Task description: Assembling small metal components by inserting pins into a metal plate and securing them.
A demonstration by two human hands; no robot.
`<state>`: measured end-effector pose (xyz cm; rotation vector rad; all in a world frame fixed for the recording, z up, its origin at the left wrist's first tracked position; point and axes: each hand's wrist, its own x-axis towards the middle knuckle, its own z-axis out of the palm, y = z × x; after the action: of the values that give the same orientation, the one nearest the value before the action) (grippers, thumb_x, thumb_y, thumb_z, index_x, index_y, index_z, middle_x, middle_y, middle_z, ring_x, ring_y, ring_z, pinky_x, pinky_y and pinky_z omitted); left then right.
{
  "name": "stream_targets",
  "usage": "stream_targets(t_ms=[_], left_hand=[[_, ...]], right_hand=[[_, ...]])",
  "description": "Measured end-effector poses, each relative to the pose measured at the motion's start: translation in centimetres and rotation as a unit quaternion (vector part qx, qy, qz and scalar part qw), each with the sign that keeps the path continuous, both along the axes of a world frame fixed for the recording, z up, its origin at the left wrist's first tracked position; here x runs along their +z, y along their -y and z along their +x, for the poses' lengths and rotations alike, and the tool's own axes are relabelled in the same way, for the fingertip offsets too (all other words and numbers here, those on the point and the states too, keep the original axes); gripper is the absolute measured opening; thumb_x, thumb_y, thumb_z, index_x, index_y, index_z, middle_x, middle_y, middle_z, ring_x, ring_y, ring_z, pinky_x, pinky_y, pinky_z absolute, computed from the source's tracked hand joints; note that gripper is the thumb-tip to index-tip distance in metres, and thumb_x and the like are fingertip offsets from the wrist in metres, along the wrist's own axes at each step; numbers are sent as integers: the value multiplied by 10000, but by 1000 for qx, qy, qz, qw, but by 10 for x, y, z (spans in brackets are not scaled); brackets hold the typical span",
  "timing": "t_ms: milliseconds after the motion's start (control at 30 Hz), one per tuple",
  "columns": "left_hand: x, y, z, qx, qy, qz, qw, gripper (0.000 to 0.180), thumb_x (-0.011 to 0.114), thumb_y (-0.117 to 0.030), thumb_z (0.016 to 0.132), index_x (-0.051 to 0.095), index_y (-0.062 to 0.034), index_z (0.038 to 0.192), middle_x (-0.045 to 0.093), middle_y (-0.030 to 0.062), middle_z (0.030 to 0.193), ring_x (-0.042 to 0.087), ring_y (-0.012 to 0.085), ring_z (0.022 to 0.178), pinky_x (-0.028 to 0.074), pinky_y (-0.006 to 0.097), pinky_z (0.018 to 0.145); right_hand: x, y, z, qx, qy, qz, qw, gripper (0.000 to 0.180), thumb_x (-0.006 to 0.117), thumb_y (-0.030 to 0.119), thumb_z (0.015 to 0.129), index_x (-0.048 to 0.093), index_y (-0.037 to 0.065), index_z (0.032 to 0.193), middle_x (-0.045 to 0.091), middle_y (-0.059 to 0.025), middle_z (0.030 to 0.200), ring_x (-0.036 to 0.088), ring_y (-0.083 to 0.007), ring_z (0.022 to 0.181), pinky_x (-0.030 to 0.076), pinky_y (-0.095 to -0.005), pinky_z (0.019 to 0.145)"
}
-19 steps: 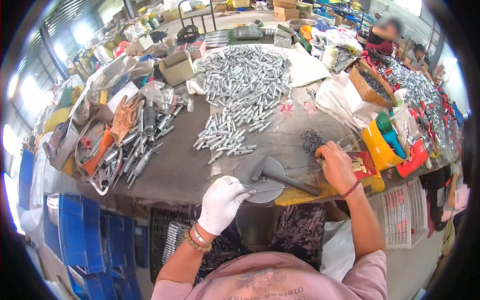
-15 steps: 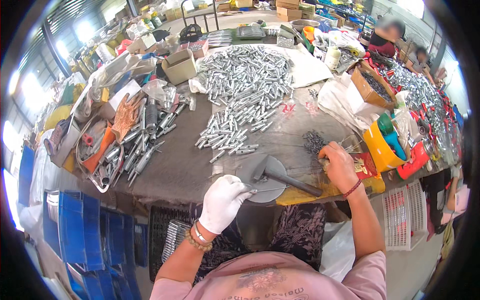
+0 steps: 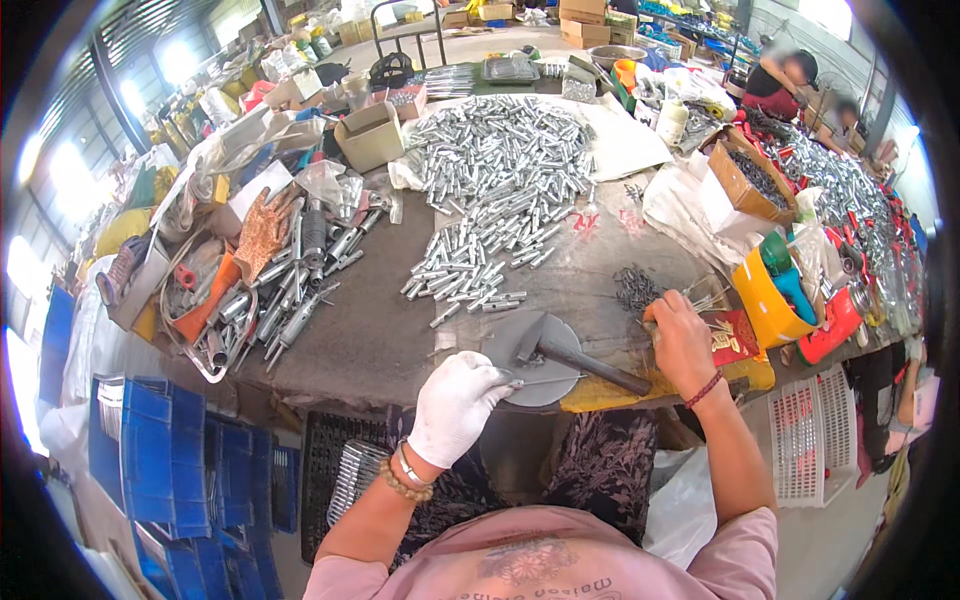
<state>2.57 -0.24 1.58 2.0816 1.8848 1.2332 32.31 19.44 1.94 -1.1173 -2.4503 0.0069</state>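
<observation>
My left hand, in a white glove, pinches a thin metal rod that points right over a round grey metal plate. On that plate rests the head of a hammer, its dark handle slanting toward my right hand. My bare right hand has its fingers curled beside a small heap of dark screw-like pieces; whatever lies between the fingertips is hidden. Close to that hand are several thin sticks and a red packet.
A large heap of silver metal tubes covers the table's middle. At left lie longer metal parts and an orange-spotted glove. A yellow container stands at right. Blue bins and a white basket are below the table.
The whole view has shifted slightly. My left hand still pinches the rod over the plate, and my right hand stays by the dark pieces with its fingers slightly changed.
</observation>
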Motion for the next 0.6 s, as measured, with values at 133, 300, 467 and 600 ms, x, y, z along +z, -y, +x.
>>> stream_targets(t_ms=[133,300,467,600], left_hand=[[-2,0,-1,-3,-3,11,1000,155,875,-95,836,794,-85,968,686,87,936,678,303,917,553,411,822],[-2,0,0,-4,10,5,1000,95,837,-171,877,803,-107,939,701,85,942,669,314,930,546,440,835],[-1,-1,1,5,6,3,1000,92,834,-173,881,802,-107,935,701,86,934,670,313,930,546,442,836],[0,-1,-1,1,-8,-6,1000,101,840,-173,874,798,-107,938,703,88,936,671,313,933,547,438,837]], right_hand=[[5,4,-4,4,-32,25,999,317,656,-128,801,655,56,1058,643,-144,1064,670,-389,1087,564,-503,875],[8,2,-11,39,-69,26,997,373,645,-129,804,654,55,1128,684,-160,1013,697,-413,986,563,-507,859],[17,19,-38,69,-104,8,992,454,638,-131,807,669,73,1211,696,-155,1022,696,-402,992,566,-498,866],[33,35,-59,105,-75,19,991,492,644,-124,815,663,81,1262,709,-142,1037,696,-386,984,567,-480,875]])
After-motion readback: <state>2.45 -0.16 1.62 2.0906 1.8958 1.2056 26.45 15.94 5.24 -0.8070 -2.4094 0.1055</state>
